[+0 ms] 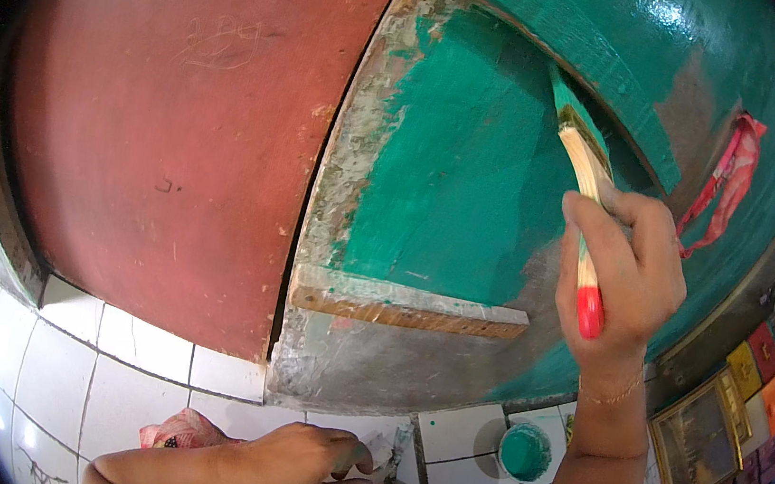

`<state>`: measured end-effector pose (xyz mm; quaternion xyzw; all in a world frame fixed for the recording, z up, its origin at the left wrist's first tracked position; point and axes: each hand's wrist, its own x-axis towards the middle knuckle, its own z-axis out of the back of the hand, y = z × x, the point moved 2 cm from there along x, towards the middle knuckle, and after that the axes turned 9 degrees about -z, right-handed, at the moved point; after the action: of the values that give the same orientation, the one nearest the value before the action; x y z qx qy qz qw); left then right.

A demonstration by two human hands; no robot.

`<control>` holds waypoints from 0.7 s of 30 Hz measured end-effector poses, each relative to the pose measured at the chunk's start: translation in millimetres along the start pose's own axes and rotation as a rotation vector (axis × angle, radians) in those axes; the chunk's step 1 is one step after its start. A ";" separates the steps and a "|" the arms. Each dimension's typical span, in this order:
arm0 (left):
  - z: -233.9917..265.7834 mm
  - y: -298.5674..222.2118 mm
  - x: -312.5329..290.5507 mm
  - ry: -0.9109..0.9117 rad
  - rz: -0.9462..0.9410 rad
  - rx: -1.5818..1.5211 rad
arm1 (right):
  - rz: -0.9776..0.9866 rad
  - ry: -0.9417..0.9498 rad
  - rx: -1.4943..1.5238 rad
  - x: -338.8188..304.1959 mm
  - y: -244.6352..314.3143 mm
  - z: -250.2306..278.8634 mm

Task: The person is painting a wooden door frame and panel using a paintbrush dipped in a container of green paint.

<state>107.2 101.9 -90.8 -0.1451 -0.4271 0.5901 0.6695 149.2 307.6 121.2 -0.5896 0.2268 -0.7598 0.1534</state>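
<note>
In my right hand (628, 269) is a paintbrush (583, 169) with a pale wooden handle and a red end. Its bristles, coated in green, touch the panel beside the lower edge of a raised green board (563, 42). Wet-looking green paint covers much of the panel (454, 164), while its left border is bare, patchy grey. Below it, a short wooden batten (409, 304) juts out. Low in front of me, my left hand (310, 463) has loosely bent fingers, the thumb apart from them, with nothing seen in it. A round container of green paint (525, 452) stands on the floor.
A reddish-brown panel (180, 132) adjoins on the left, past a dark gap. Red-pink cloth (729, 181) hangs from the green surface at right. A gold-framed picture (697, 445) stands lower right. White tiles (135, 404) cover the floor; patterned pink cloth (186, 429) shows behind my left forearm.
</note>
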 end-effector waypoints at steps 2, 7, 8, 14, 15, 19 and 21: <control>-1.0 -1.8 -0.3 -0.005 0.014 -0.002 | 0.073 -0.064 -0.001 0.5 3.5 3.7; -1.1 -9.9 13.3 0.048 0.064 -0.017 | 0.238 -0.194 0.059 1.0 11.6 -25.8; -2.4 -9.7 14.2 0.045 0.066 -0.018 | 0.225 -0.150 0.073 2.1 9.1 -28.8; -3.6 -7.0 17.8 0.058 0.092 0.005 | 0.040 -0.096 -0.072 -40.9 -51.0 -18.1; -3.4 -7.6 17.9 0.053 0.099 0.003 | 0.001 -0.082 -0.090 -53.1 -62.6 -15.0; -4.0 -9.6 22.1 0.060 0.149 -0.008 | -0.180 -0.051 -0.122 -101.3 -108.7 0.6; -5.0 -8.6 24.5 0.050 0.132 -0.021 | -0.299 -0.048 -0.087 -113.6 -119.6 15.3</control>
<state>115.2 123.6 -77.9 -0.1948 -0.4059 0.6247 0.6380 197.3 463.6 93.3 -0.6409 0.1656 -0.7494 0.0181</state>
